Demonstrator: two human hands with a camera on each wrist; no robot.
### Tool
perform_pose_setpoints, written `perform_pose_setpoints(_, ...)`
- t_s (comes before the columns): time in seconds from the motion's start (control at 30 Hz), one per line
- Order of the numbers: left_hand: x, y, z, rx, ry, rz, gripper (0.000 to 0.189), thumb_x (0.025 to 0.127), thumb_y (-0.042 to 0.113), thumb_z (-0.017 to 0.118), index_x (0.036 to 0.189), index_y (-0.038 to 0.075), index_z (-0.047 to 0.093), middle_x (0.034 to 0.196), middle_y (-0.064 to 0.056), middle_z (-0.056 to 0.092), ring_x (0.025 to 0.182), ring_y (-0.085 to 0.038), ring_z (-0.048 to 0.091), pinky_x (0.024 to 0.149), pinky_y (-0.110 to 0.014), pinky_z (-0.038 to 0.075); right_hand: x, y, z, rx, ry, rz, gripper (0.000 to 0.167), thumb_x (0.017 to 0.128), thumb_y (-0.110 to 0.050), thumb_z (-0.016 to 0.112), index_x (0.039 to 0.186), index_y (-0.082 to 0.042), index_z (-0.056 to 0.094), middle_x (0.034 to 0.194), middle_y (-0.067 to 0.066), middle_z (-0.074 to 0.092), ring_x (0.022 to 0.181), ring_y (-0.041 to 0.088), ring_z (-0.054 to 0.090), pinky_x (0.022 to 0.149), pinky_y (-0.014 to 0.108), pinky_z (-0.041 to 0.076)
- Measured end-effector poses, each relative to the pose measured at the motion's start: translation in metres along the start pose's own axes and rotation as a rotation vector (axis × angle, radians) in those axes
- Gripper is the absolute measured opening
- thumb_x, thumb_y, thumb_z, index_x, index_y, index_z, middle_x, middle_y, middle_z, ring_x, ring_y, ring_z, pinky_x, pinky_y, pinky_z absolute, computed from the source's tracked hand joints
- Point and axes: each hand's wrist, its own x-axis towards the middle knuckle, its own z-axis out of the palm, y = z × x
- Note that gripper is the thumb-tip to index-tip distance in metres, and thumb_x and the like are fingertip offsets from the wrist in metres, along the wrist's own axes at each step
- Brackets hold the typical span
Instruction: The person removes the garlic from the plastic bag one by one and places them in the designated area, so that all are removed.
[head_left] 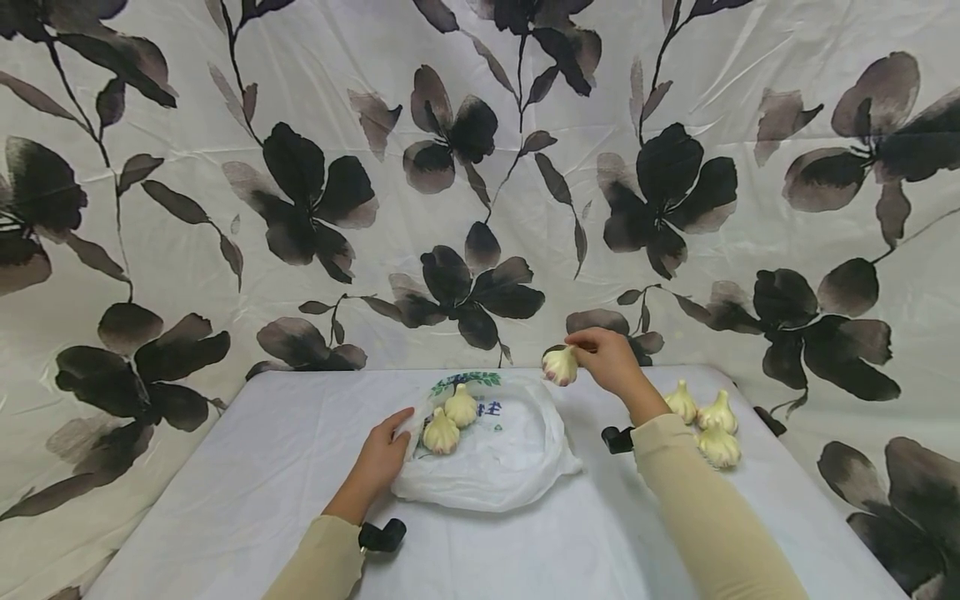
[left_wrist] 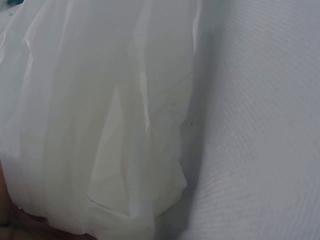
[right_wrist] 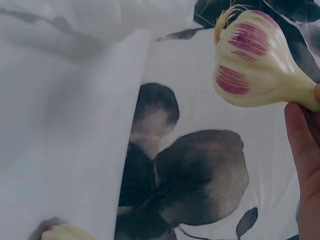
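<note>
Above the table's far edge, my right hand (head_left: 606, 360) pinches a garlic bulb (head_left: 559, 367) by its neck. In the right wrist view that bulb (right_wrist: 255, 60) shows purple streaks and a tuft of roots, with the fingers (right_wrist: 302, 140) at its stem end. A white plastic bag (head_left: 487, 496) lies spread in a round shape, with green and blue print inside. Two more garlic bulbs (head_left: 450, 421) sit together in its left part. My left hand (head_left: 381, 457) holds the bag's left edge; in the left wrist view, folds of the bag (left_wrist: 100, 125) cover most of that hand.
Three garlic bulbs (head_left: 708, 421) stand in a group at the table's right side, partly behind my right forearm. A white cloth covers the table (head_left: 300, 433). Right behind it hangs a floral curtain (head_left: 465, 200). A black camera mount sits on each wrist.
</note>
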Motion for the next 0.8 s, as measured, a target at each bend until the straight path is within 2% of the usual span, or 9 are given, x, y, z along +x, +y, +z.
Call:
perform_pose_setpoints(0.37, 0.000, -0.002, -0.002, -0.002, -0.003, -0.006, 0.048, 0.100, 0.013, 0.041, 0.148, 0.014, 0.040, 0.156, -0.017, 0.033, 0.146, -0.038, 0.025, 0.117, -0.056, 0.024, 0.001, 0.023, -0.017, -0.042, -0.003, 0.061, 0.025, 0.095, -0.011, 0.058, 0.116, -0.003, 0.068, 0.120, 0.018, 0.065, 0.109, 0.034, 0.064, 0.085, 0.045, 0.056)
perform_pose_setpoints(0.53, 0.000, -0.003, -0.001, -0.009, -0.001, -0.005, 0.048, 0.099, 0.012, 0.041, 0.147, 0.014, 0.041, 0.155, -0.018, 0.034, 0.146, -0.038, 0.025, 0.117, -0.057, 0.024, 0.001, 0.033, -0.026, -0.056, -0.035, 0.092, 0.028, 0.097, -0.013, 0.055, 0.120, -0.003, 0.065, 0.124, 0.019, 0.061, 0.113, 0.036, 0.060, 0.087, 0.047, 0.054)
perform_pose_setpoints(0.8, 0.001, -0.003, 0.001, -0.007, 0.011, -0.015, 0.048, 0.099, 0.011, 0.042, 0.147, 0.014, 0.042, 0.155, -0.018, 0.035, 0.146, -0.038, 0.026, 0.116, -0.057, 0.024, 0.007, 0.042, -0.036, -0.116, -0.032, 0.084, 0.028, 0.096, -0.010, 0.054, 0.120, -0.001, 0.066, 0.124, 0.020, 0.062, 0.110, 0.036, 0.061, 0.084, 0.046, 0.054)
